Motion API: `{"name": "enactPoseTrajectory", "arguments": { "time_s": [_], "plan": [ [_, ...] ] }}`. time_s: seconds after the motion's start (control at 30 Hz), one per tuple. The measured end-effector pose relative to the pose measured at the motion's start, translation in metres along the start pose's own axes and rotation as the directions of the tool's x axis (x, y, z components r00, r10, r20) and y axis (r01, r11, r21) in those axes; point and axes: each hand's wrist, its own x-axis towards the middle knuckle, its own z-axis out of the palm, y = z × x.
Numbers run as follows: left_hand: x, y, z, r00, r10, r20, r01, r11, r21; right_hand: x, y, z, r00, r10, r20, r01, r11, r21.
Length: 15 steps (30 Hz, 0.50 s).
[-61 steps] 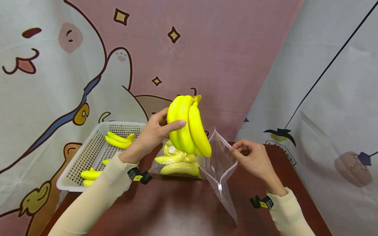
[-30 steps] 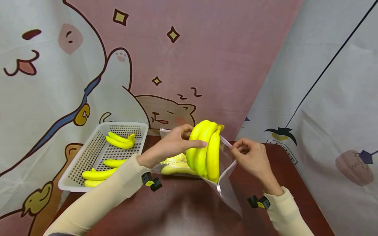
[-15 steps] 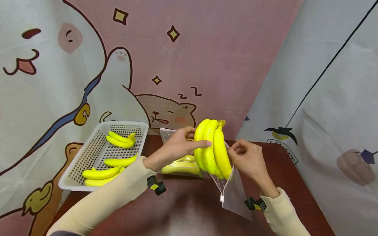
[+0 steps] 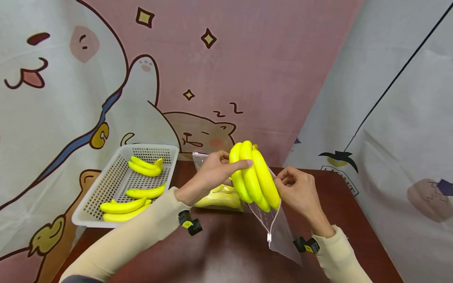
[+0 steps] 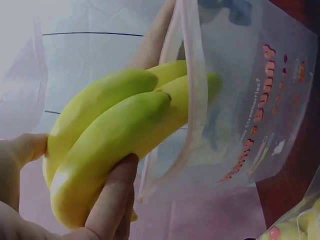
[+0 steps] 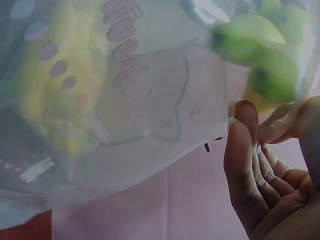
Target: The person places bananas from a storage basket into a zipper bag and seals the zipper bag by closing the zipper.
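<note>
My left hand [image 4: 216, 169] holds a bunch of yellow bananas [image 4: 252, 177], thumb in front and fingers behind. In the left wrist view, the green-tinged tips of the bananas [image 5: 110, 135] reach through the mouth of a translucent zip bag [image 5: 240, 115] printed with red lettering. My right hand [image 4: 299, 192] pinches the bag's rim, just right of the bananas; the right wrist view shows the fingers [image 6: 237, 165] at that edge. A white slider [image 4: 269, 237] sits at the near corner of the bag's mouth. The bag's far side is hidden behind the bananas.
A white perforated basket [image 4: 88, 192] with several bananas [image 4: 145, 167] stands at the left of the dark red table [image 4: 212, 251]. Behind my left hand lies another clear bag [image 4: 219, 196] of bananas. A printed cloth [image 4: 269, 70] hangs behind the table.
My left hand has brought the bananas down and right, from above the bag to its mouth, their lower ends now inside. My right hand has kept its pinch, shifting slightly left.
</note>
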Motion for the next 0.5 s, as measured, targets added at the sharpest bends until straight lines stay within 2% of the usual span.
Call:
{"name": "enactPoseTrajectory", "arguments": {
  "time_s": [0.1, 0.2, 0.37, 0.43, 0.5],
  "plan": [
    [-0.0007, -0.0011, 0.0036, 1.000, -0.010, 0.002, 0.010, 0.998, 0.058, -0.0001, -0.0020, 0.0000, 1.000, 0.003, -0.001, -0.003, 1.000, 0.008],
    [-0.0014, -0.0026, 0.0063, 0.999, 0.008, 0.032, -0.012, 0.993, 0.121, 0.0001, -0.0037, 0.0005, 1.000, 0.011, -0.013, -0.011, 1.000, 0.008],
    [-0.0027, -0.0048, 0.0083, 0.994, 0.075, 0.084, -0.097, 0.946, 0.308, 0.0004, -0.0054, 0.0016, 0.996, 0.069, -0.047, -0.069, 0.998, 0.006],
    [-0.0029, -0.0053, 0.0083, 0.990, 0.094, 0.105, -0.125, 0.931, 0.344, 0.0004, -0.0059, 0.0018, 0.994, 0.092, -0.056, -0.092, 0.996, 0.005],
    [-0.0028, -0.0055, 0.0079, 0.987, 0.104, 0.121, -0.141, 0.927, 0.349, 0.0001, -0.0061, 0.0020, 0.992, 0.109, -0.067, -0.110, 0.994, -0.003]
  ]
}}
